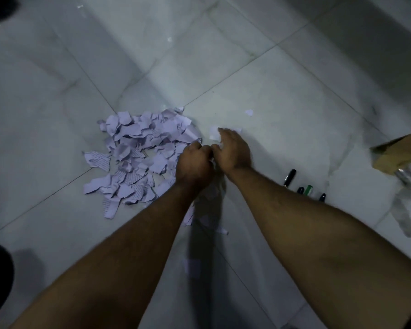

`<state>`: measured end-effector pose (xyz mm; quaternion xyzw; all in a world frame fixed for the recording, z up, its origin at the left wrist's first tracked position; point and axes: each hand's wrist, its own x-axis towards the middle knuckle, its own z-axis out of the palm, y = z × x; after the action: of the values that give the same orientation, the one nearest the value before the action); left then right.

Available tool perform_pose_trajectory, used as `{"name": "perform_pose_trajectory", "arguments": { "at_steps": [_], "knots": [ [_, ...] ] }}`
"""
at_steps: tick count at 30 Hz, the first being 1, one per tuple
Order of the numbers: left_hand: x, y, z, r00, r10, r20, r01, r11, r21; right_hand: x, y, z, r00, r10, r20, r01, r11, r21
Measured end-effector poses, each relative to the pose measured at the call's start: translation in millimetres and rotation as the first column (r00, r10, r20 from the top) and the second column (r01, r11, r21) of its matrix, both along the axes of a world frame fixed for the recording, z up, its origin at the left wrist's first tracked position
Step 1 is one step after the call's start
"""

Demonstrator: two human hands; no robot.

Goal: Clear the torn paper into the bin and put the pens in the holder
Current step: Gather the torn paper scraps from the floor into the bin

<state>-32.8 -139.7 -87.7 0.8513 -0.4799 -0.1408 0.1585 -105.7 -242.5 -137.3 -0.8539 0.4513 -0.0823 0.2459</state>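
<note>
The torn paper pile [138, 157] lies just left of both hands, the left hand [193, 163] clenched, the right hand [233, 150] curled on scraps.

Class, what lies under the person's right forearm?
Pens poke out from behind the right forearm on the tiled floor; only their upper ends show. Their lower parts are covered.
</note>
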Motion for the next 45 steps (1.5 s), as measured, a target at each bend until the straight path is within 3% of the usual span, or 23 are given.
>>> {"name": "perform_pose_trajectory", "arguments": {
  "at_steps": [3,8,11,13,16,18,20,22,25,27,29,31,33,37,41,45],
  "knots": [
    [6,10,-2,0.998,0.055,-0.025,-0.054,0.998,0.042,2,-9,3,0.994,-0.066,0.087,0.076,0.991,-0.114],
    [-3,-7,5,0.999,0.005,-0.052,0.003,0.989,0.148,14,-52,4,0.968,-0.101,-0.230,0.096,0.995,-0.032],
    [-1,-13,7,0.999,-0.033,-0.006,0.033,0.981,0.194,22,-60,2,0.949,-0.164,-0.267,0.180,0.983,0.034],
    [6,-10,9,1.000,-0.016,-0.018,0.020,0.979,0.205,26,-56,0,0.953,-0.134,-0.271,0.138,0.990,-0.006],
    [18,0,11,1.000,0.023,-0.001,-0.022,0.984,0.175,28,-24,-1,0.974,0.135,-0.180,-0.136,0.991,0.005],
    [23,13,10,0.988,0.156,0.010,-0.156,0.983,0.097,22,14,-4,0.963,0.269,-0.013,-0.267,0.962,0.058],
    [19,33,9,0.957,0.291,0.009,-0.291,0.956,0.046,12,42,-7,0.975,0.197,0.103,-0.193,0.980,-0.046],
    [6,54,3,0.953,0.298,0.047,-0.301,0.952,0.061,-4,58,-10,0.998,-0.043,0.052,0.052,0.981,-0.188],
    [-10,72,-3,0.954,0.295,0.054,-0.300,0.948,0.108,-24,73,-13,0.927,-0.367,-0.072,0.356,0.925,-0.134],
    [-9,76,-3,0.946,0.324,-0.002,-0.322,0.942,0.099,-16,89,-12,0.950,-0.310,-0.033,0.309,0.950,-0.037],
    [-4,82,2,0.943,0.328,-0.048,-0.325,0.943,0.065,2,105,-11,0.978,-0.153,0.144,0.152,0.988,0.022],
    [7,96,8,0.928,0.372,-0.037,-0.371,0.928,0.013,22,118,-1,0.940,-0.172,0.293,0.133,0.980,0.150],
    [20,111,12,0.890,0.455,-0.039,-0.455,0.890,-0.017,32,133,11,0.908,-0.254,0.332,0.183,0.955,0.231],
    [30,136,40,0.752,0.643,-0.148,-0.653,0.757,-0.025,51,165,54,0.891,-0.216,0.400,0.067,0.932,0.356],
    [46,181,88,0.554,0.820,-0.144,-0.833,0.549,-0.077,86,201,113,0.918,-0.122,0.378,-0.097,0.853,0.513],
    [66,226,136,0.344,0.927,-0.153,-0.935,0.324,-0.142,114,236,145,0.913,0.002,0.407,-0.239,0.812,0.532]
  ]
}}
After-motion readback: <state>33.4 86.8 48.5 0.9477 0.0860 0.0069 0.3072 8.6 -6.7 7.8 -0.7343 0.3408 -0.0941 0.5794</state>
